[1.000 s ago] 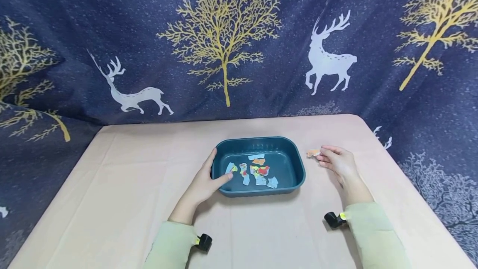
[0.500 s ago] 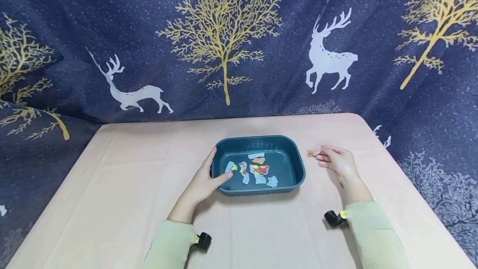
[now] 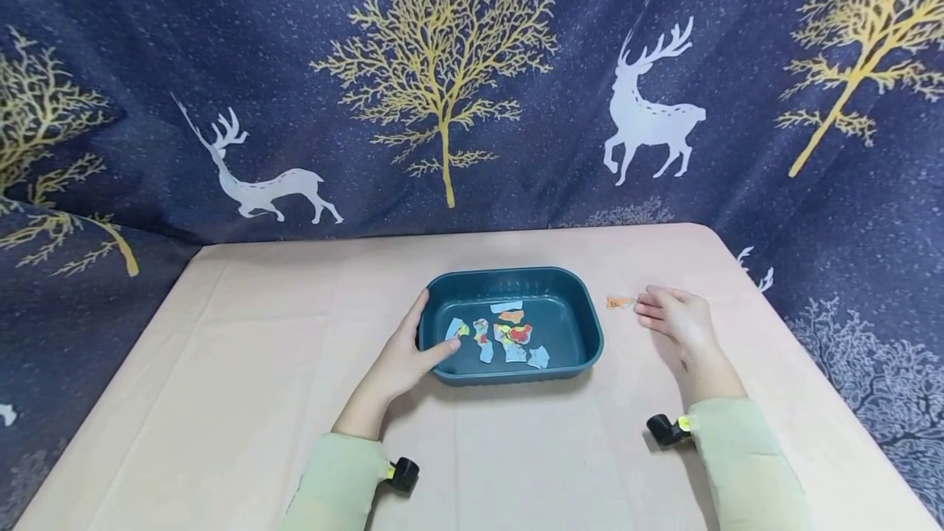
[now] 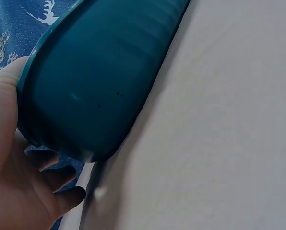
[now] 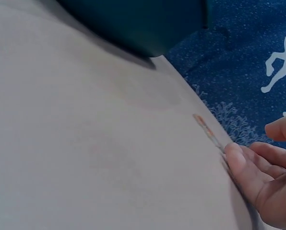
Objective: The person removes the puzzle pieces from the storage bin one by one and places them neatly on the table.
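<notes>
A dark teal plastic basin (image 3: 578,281) stands on the table with several flat, irregular puzzle pieces (image 3: 519,334) in light blue, red, yellow and orange inside. My left hand (image 3: 401,359) grips its left end, thumb over the rim and fingers outside; the left wrist view shows the hand (image 4: 18,158) at the basin's outer wall (image 4: 95,81). To the right of the basin, a small orange puzzle piece (image 3: 618,301) lies on the table. My right hand (image 3: 678,322) is just right of that piece, fingertips close to its end. In the right wrist view the piece (image 5: 206,127) lies flat beyond the thumb.
A pale pink cloth covers the table (image 3: 258,367). Behind it hangs a dark blue curtain (image 3: 516,187) printed with yellow trees and white deer. Black wrist cameras (image 3: 403,474) sit by the light green sleeves.
My right hand has let go of the orange puzzle piece and shifted slightly right, leaving the piece on the table. The left hand and the basin have stayed in place.
</notes>
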Demonstrator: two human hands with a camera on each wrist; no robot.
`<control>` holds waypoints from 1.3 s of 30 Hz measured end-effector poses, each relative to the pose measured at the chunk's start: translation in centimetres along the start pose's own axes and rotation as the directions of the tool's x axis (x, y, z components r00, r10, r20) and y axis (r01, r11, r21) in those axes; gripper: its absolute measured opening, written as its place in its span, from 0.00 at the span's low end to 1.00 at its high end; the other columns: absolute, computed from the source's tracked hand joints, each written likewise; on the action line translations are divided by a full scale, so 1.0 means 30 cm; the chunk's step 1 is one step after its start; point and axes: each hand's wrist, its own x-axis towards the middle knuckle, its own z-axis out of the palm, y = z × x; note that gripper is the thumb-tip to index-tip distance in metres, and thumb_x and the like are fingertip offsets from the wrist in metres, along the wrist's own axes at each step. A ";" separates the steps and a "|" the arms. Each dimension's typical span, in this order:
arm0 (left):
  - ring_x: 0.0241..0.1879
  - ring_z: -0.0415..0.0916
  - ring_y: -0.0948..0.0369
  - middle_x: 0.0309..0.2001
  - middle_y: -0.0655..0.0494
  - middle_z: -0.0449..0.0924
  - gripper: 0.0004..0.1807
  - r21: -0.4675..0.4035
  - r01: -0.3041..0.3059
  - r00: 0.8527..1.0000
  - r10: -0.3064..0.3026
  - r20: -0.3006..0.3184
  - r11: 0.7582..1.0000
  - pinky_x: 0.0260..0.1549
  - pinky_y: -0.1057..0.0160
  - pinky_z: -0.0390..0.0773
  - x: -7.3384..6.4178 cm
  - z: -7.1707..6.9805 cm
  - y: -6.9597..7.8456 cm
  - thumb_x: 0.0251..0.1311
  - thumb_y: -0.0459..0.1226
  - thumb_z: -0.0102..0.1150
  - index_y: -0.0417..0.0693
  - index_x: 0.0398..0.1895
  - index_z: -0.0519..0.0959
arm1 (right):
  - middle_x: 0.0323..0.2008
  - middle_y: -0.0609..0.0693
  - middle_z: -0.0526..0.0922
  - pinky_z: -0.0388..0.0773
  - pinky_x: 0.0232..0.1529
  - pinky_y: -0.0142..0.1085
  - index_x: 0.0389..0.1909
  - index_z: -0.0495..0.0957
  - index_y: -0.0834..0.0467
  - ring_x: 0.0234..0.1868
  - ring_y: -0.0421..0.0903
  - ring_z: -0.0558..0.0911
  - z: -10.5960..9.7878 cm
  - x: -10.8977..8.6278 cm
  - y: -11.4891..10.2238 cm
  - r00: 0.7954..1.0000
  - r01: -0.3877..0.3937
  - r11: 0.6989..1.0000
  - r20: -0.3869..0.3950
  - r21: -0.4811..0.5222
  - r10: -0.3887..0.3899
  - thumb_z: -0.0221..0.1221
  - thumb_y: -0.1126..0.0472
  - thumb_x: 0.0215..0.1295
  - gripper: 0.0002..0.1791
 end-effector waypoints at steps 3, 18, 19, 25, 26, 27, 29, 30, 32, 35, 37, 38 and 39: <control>0.69 0.42 0.55 0.70 0.59 0.43 0.49 -0.002 0.006 1.000 -0.006 -0.003 1.000 0.62 0.46 0.49 -0.003 -0.003 0.001 0.50 0.51 0.61 0.60 0.70 0.41 | 0.33 0.43 0.83 0.77 0.40 0.33 0.62 0.56 0.72 0.37 0.40 0.83 -0.006 -0.007 -0.016 1.000 0.000 0.999 0.005 0.035 0.000 0.50 0.53 0.65 0.33; 0.68 0.44 0.55 0.70 0.63 0.43 0.48 -0.030 0.039 0.999 -0.039 -0.006 0.999 0.62 0.47 0.52 -0.008 0.000 -0.002 0.49 0.52 0.61 0.65 0.70 0.42 | 0.34 0.44 0.84 0.78 0.36 0.34 0.59 0.62 0.68 0.35 0.40 0.83 -0.026 0.053 -0.009 0.998 0.032 0.999 0.051 0.040 -0.034 0.59 0.48 0.56 0.37; 0.68 0.44 0.55 0.70 0.63 0.43 0.48 -0.033 0.038 0.999 -0.038 -0.006 0.999 0.62 0.47 0.52 -0.007 0.000 -0.003 0.49 0.52 0.61 0.65 0.70 0.42 | 0.35 0.44 0.84 0.78 0.36 0.34 0.58 0.63 0.68 0.36 0.40 0.83 -0.033 0.077 0.008 0.997 0.056 0.998 0.056 0.032 -0.057 0.60 0.47 0.55 0.37; 0.68 0.42 0.56 0.70 0.62 0.43 0.49 -0.043 0.029 1.000 -0.029 -0.007 0.999 0.62 0.47 0.51 -0.001 -0.003 -0.005 0.50 0.51 0.61 0.61 0.70 0.42 | 0.38 0.47 0.83 0.78 0.37 0.37 0.55 0.68 0.67 0.39 0.43 0.83 -0.020 0.107 0.003 0.971 0.196 0.977 0.158 -0.079 -0.181 0.56 0.46 0.58 0.32; 0.68 0.42 0.56 0.70 0.62 0.43 0.49 -0.043 0.027 1.000 -0.028 -0.007 0.999 0.62 0.47 0.50 0.000 -0.003 -0.005 0.50 0.51 0.61 0.61 0.70 0.42 | 0.40 0.48 0.83 0.78 0.37 0.38 0.55 0.68 0.67 0.39 0.44 0.83 -0.010 0.094 -0.014 0.965 0.209 0.974 0.178 -0.091 -0.191 0.56 0.47 0.59 0.32; 0.68 0.42 0.56 0.70 0.62 0.43 0.49 -0.043 0.025 1.000 -0.025 -0.007 0.999 0.62 0.47 0.50 0.001 -0.004 -0.005 0.50 0.51 0.61 0.60 0.70 0.42 | 0.40 0.50 0.83 0.79 0.37 0.38 0.55 0.69 0.67 0.39 0.45 0.83 -0.008 0.097 -0.017 0.957 0.222 0.973 0.208 -0.061 -0.205 0.55 0.49 0.60 0.29; 0.68 0.42 0.56 0.70 0.62 0.43 0.49 -0.046 0.025 1.000 -0.025 -0.007 0.999 0.62 0.47 0.50 0.002 -0.004 -0.005 0.50 0.51 0.61 0.60 0.70 0.42 | 0.43 0.54 0.82 0.78 0.37 0.40 0.55 0.68 0.69 0.40 0.47 0.83 0.013 0.072 -0.047 0.942 0.251 0.965 0.250 -0.075 -0.225 0.54 0.51 0.62 0.29; 0.68 0.42 0.56 0.70 0.62 0.43 0.49 -0.045 0.027 1.000 -0.027 -0.007 0.999 0.62 0.47 0.51 0.002 -0.004 -0.006 0.50 0.51 0.61 0.60 0.70 0.42 | 0.42 0.55 0.82 0.79 0.36 0.39 0.54 0.69 0.68 0.39 0.47 0.83 0.024 0.068 -0.050 0.940 0.251 0.966 0.252 -0.055 -0.230 0.55 0.52 0.61 0.27; 0.68 0.43 0.55 0.70 0.62 0.43 0.49 -0.046 0.029 1.000 -0.030 -0.008 0.999 0.62 0.47 0.51 0.002 -0.005 -0.006 0.50 0.51 0.61 0.60 0.70 0.42 | 0.42 0.57 0.81 0.79 0.35 0.39 0.53 0.71 0.67 0.38 0.48 0.83 0.044 0.055 -0.062 0.932 0.260 0.965 0.268 -0.022 -0.244 0.55 0.55 0.62 0.24; 0.68 0.43 0.55 0.70 0.62 0.43 0.49 -0.048 0.034 0.999 -0.034 -0.008 0.998 0.62 0.47 0.51 0.000 -0.005 -0.007 0.50 0.51 0.61 0.62 0.70 0.42 | 0.42 0.58 0.81 0.79 0.36 0.40 0.53 0.69 0.71 0.38 0.47 0.83 0.094 -0.006 -0.118 0.925 0.280 0.957 0.287 -0.077 -0.248 0.54 0.53 0.62 0.26; 0.68 0.43 0.55 0.70 0.62 0.43 0.49 -0.050 0.031 0.999 -0.032 -0.008 0.998 0.62 0.47 0.51 0.000 -0.005 -0.006 0.50 0.51 0.61 0.62 0.70 0.42 | 0.40 0.55 0.82 0.79 0.37 0.39 0.53 0.67 0.73 0.38 0.45 0.83 0.130 -0.049 -0.158 0.923 0.288 0.951 0.297 -0.114 -0.244 0.54 0.53 0.62 0.28; 0.68 0.43 0.55 0.70 0.62 0.44 0.49 -0.050 0.030 0.999 -0.031 -0.009 0.998 0.62 0.47 0.50 -0.001 -0.004 -0.006 0.50 0.51 0.61 0.62 0.70 0.42 | 0.41 0.55 0.82 0.79 0.37 0.39 0.53 0.66 0.74 0.38 0.44 0.83 0.146 -0.069 -0.176 0.921 0.294 0.944 0.308 -0.146 -0.239 0.53 0.52 0.63 0.29; 0.68 0.43 0.55 0.70 0.62 0.43 0.49 -0.051 0.029 1.000 -0.030 -0.008 0.998 0.62 0.47 0.50 -0.001 -0.004 -0.006 0.50 0.51 0.61 0.62 0.70 0.42 | 0.42 0.54 0.82 0.78 0.38 0.39 0.54 0.65 0.74 0.39 0.43 0.83 0.166 -0.095 -0.202 0.924 0.295 0.935 0.308 -0.199 -0.226 0.52 0.51 0.63 0.31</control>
